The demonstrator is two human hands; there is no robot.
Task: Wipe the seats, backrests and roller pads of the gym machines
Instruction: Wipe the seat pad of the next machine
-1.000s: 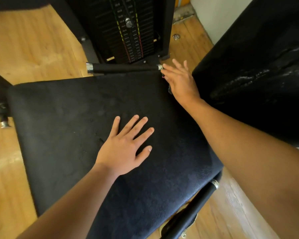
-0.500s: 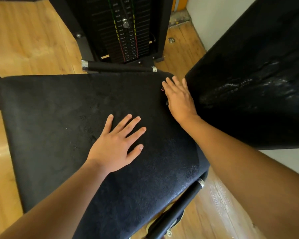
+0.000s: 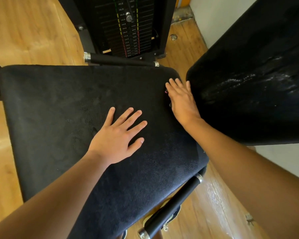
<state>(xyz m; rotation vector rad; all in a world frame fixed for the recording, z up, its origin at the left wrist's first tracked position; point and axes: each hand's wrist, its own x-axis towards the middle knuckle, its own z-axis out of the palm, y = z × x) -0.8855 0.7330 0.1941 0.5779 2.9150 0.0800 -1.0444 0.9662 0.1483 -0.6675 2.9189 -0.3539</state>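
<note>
Nearest, a black foam-grip handle bar with chrome ends [image 3: 171, 204] juts below the black textured padded seat [image 3: 59, 118], which fills the middle of the view. The left hand [image 3: 116, 140] lies flat on the seat, fingers spread. The right hand [image 3: 181, 100] rests at the seat's far right corner, fingers straight and close together, just beside the black padded backrest [image 3: 248, 92] with shiny streaks. Beyond stands a black weight stack [image 3: 128, 28] on a wooden floor [image 3: 33, 31].

Black pebbled seat [image 3: 62, 107], perhaps dust-mottled; tan floor [image 3: 33, 31].
</note>
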